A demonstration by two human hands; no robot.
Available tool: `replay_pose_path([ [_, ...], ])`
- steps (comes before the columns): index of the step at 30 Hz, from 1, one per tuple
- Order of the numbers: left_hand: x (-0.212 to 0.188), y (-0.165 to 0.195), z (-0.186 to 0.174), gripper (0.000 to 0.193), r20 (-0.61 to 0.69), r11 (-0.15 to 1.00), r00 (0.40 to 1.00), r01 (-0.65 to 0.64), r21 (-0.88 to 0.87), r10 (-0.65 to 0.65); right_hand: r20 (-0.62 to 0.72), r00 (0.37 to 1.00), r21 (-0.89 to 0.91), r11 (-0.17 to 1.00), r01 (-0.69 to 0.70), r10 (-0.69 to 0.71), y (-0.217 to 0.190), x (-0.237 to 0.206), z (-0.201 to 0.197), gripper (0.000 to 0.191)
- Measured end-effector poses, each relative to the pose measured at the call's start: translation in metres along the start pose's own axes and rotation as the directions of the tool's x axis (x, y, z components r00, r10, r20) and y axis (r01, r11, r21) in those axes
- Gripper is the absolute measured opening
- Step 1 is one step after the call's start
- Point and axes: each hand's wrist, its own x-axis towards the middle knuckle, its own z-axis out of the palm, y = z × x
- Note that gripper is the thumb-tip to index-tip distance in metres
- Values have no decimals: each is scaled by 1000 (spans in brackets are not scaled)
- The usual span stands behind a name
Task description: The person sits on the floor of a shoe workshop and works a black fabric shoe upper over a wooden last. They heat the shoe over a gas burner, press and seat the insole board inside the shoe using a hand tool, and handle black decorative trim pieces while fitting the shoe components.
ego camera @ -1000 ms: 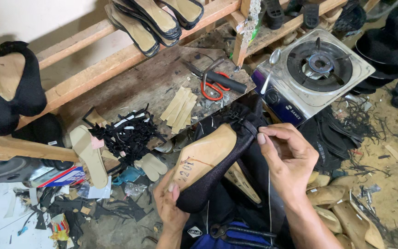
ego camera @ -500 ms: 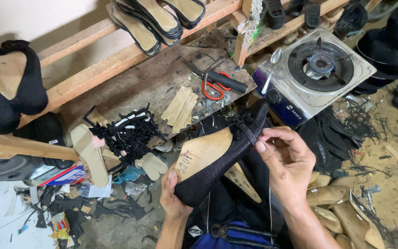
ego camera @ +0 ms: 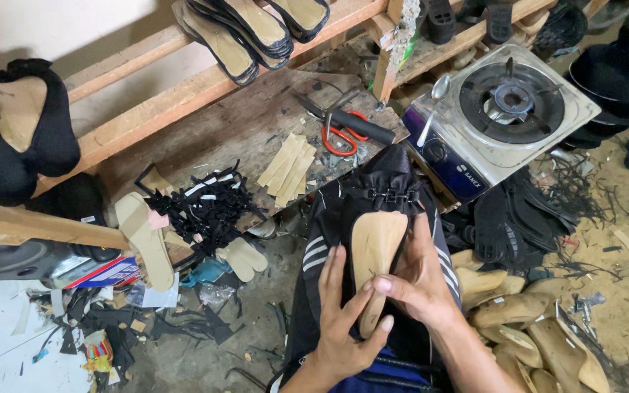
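On a cluttered workshop floor (ego camera: 620, 291), beside a wooden rack (ego camera: 183, 94) and a gas stove (ego camera: 507, 109), both hands press a shoe last (ego camera: 374, 244). The left hand (ego camera: 343, 320) lies spread along it; the right hand (ego camera: 420, 280) pinches its black upper (ego camera: 384, 189).

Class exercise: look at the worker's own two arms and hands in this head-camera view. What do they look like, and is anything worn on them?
Both the left hand and the right hand are bare: no gloves, and no rings, watch or bracelet can be seen. The forearms are uncovered too, with no sleeve in view as far as the frame's lower edge. Fingernails look short. No tattoos or markings show.
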Motion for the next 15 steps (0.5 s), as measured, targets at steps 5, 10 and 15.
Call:
replay_pose_path([
  [5,1,1,8,68,24,990,995,104,-100,-102,69,997,-96,994,44,-37,-8,-1,-1,123],
  [10,3,-2,7,65,59,973,988,152,-176,-143,48,998,-59,997,44,-41,-7,3,3,119],
  [15,7,3,9,68,46,995,994,103,-17,-102,84,996,101,995,6,-14,6,5,-11,117],
])
